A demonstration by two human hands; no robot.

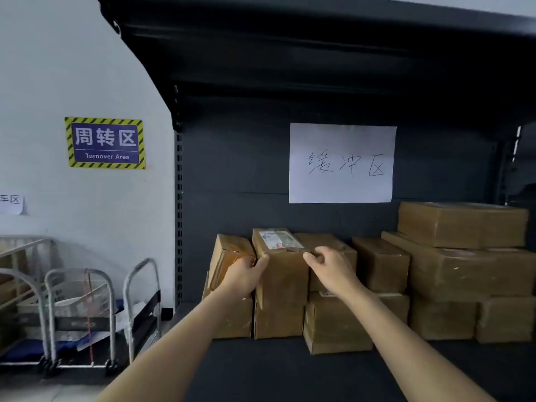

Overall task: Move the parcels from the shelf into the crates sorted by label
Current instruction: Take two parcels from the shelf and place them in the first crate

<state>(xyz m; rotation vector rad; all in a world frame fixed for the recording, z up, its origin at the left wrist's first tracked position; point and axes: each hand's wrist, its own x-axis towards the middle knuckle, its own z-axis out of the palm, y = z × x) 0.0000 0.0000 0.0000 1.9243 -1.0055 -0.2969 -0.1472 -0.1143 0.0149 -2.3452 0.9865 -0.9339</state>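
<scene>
Labelled parcel (282, 265): sitting at frame centre, in the upper row of boxes on the shelf deck (275, 369).

Grip: our left hand (245, 275) is clasping its left edge, thumb on the front face, fingers going round the side. Our right hand (329, 266) is hooking curled fingers over its upper right edge.

Edges and room:
- The parcel is standing tightly between a tilted parcel (224, 250) at its left and a plain box (319, 240) at its right, touching both.
- The deck is lying bare across the lower centre, in front of the boxes.
- The upper shelf (290, 53) is overhanging darkly across the top.
- The slotted upright (179, 213) is bounding the bay at left of centre.

Hidden or unclear:
- We are failing to read the shipping label (278, 238); the print is too small.
- Our left fingers are disappearing behind the parcel.
- The right-hand stack (464, 271) is running out of frame.
- The paper slip (11, 203) at the left edge is cut off.
- The trolleys (78, 314) at lower left are overlapping, and their loads are blurring together.

Counts:
- We are counting about twelve cardboard parcels; some joins are uncertain.
- One is showing a label on top.
- Three curved trolley handles.
- One Turnover Area sign (106, 143).
- One handwritten sheet (342, 163).
</scene>
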